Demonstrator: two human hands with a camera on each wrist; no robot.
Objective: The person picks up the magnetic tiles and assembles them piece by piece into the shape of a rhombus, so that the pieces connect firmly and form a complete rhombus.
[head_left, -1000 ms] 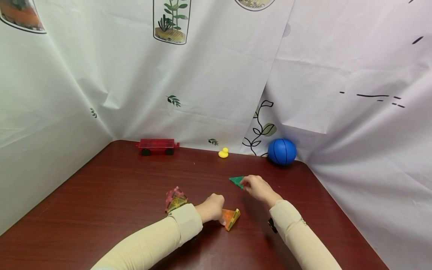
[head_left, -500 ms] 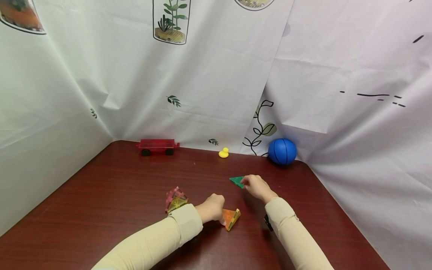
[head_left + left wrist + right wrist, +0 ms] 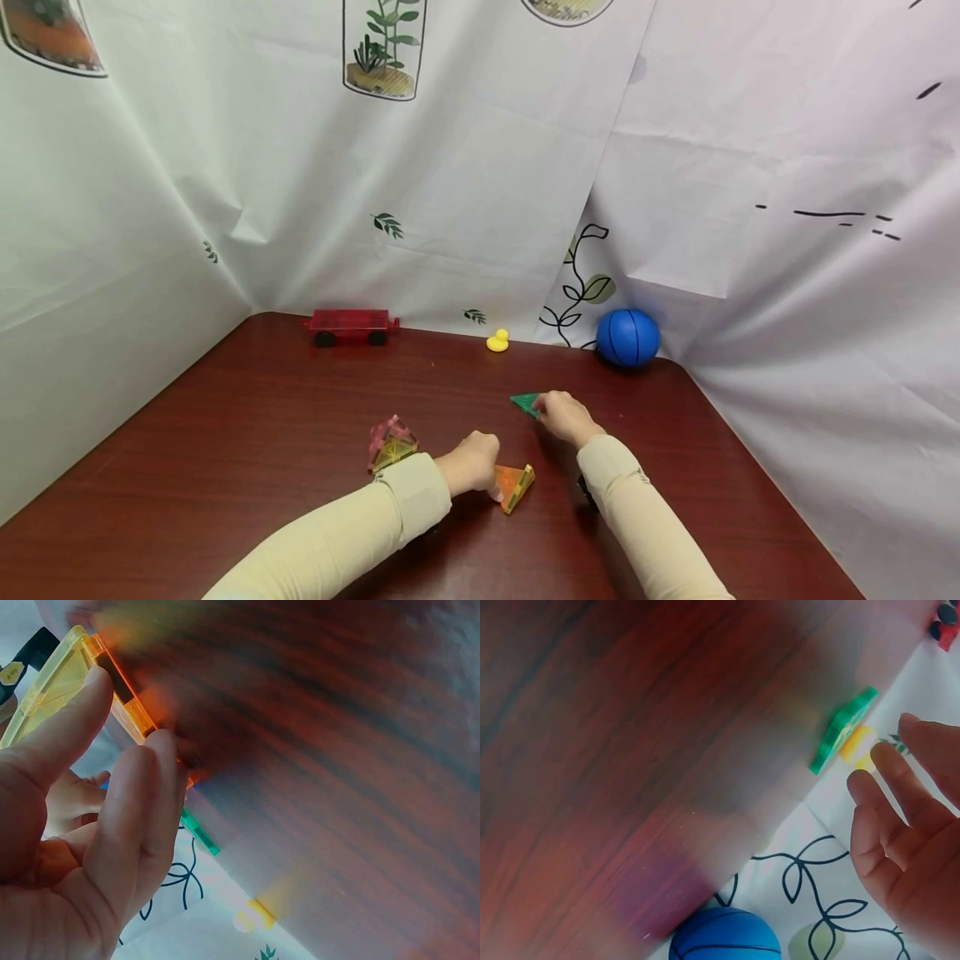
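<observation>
In the head view my left hand [image 3: 472, 463] pinches an orange translucent magnetic tile [image 3: 508, 478] lying on the table. A yellow triangular tile [image 3: 521, 489] stands up along its right edge. The left wrist view has the thumb by the joint of the orange tile [image 3: 125, 686] and the yellow tile [image 3: 46, 690], the fingertips at the orange edge. My right hand [image 3: 566, 416] hovers beside a green triangular tile [image 3: 525, 402]. In the right wrist view its fingers [image 3: 889, 765] are loosely bent and apart from the green tile [image 3: 843, 730].
A pink and yellow tile shape [image 3: 392, 444] stands left of my left hand. Along the back edge are a red toy wagon [image 3: 349, 324], a small yellow duck [image 3: 497, 340] and a blue ball [image 3: 628, 337]. White printed cloth [image 3: 480, 167] hangs behind the dark red table [image 3: 225, 467].
My right forearm has swung to the left, its hand staying next to the green tile. The left hand and the tiles keep their places.
</observation>
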